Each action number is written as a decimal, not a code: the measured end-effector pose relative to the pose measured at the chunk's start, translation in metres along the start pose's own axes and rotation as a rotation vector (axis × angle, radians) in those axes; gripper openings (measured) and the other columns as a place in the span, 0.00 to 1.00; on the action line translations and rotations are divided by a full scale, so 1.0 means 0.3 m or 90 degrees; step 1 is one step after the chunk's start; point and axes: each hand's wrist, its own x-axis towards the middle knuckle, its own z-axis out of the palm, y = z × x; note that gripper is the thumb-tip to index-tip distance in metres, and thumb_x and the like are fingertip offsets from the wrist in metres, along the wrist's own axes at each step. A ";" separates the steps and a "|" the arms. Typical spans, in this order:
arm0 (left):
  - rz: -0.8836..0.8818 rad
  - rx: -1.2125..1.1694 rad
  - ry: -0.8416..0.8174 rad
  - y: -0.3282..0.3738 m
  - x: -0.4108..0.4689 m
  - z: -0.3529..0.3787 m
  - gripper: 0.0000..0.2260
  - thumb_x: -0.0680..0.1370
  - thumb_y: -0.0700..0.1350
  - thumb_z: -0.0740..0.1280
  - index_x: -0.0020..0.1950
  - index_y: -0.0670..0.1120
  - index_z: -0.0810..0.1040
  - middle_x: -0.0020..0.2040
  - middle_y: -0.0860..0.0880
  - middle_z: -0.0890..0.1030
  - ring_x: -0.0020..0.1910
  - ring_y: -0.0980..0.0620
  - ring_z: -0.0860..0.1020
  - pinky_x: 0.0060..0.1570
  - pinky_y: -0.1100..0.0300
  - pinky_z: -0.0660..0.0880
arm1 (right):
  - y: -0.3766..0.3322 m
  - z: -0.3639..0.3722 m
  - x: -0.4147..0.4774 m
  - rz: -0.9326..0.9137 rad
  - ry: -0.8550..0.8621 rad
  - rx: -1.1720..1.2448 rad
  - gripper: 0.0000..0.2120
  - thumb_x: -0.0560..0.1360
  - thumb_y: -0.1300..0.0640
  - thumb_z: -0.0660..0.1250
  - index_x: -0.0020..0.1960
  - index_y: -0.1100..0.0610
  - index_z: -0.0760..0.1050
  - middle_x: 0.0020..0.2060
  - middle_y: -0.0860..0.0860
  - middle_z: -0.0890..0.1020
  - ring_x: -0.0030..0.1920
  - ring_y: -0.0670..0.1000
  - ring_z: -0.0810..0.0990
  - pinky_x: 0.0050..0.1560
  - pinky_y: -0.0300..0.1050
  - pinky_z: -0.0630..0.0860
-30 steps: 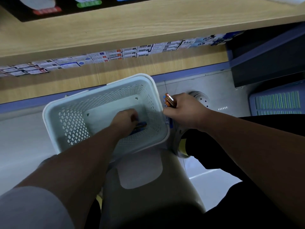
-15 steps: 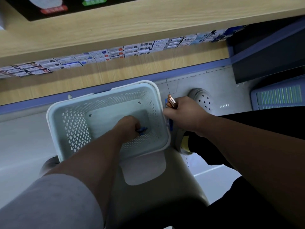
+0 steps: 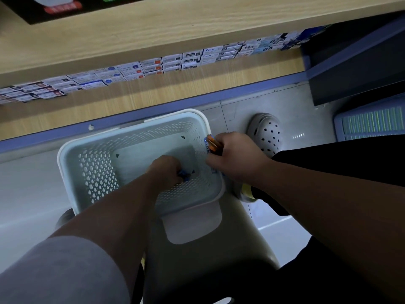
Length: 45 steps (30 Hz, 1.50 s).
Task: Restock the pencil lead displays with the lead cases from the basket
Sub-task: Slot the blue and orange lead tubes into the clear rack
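Head view: the left hand (image 3: pixel 167 170) is pinching a blue lead case (image 3: pixel 185 175) at the bottom of the basket (image 3: pixel 65 159), while the right hand (image 3: pixel 236 159), just beside it over the rim, is clenching a bundle of cases (image 3: pixel 211 144). Probable fault: the crowded right fist is letting cases slip. The basket walls are hemming the left hand; free room is lying above, toward the displays (image 3: pixel 175 62).

A grey clog (image 3: pixel 266 132) with round holes stands on the pale tiled floor (image 3: pixel 22 183), near the foot of the wooden shelf (image 3: pixel 175 25). A cream stool (image 3: pixel 208 260) stands nearer to the camera, and a blue ribbed box (image 3: pixel 372 123) lies at the right edge.
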 end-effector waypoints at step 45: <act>-0.026 -0.120 -0.137 -0.048 -0.071 0.020 0.19 0.80 0.56 0.66 0.54 0.39 0.80 0.54 0.40 0.81 0.53 0.42 0.78 0.46 0.57 0.68 | -0.017 -0.002 0.000 0.028 0.000 0.026 0.13 0.75 0.54 0.68 0.34 0.54 0.69 0.30 0.52 0.75 0.32 0.53 0.74 0.35 0.48 0.72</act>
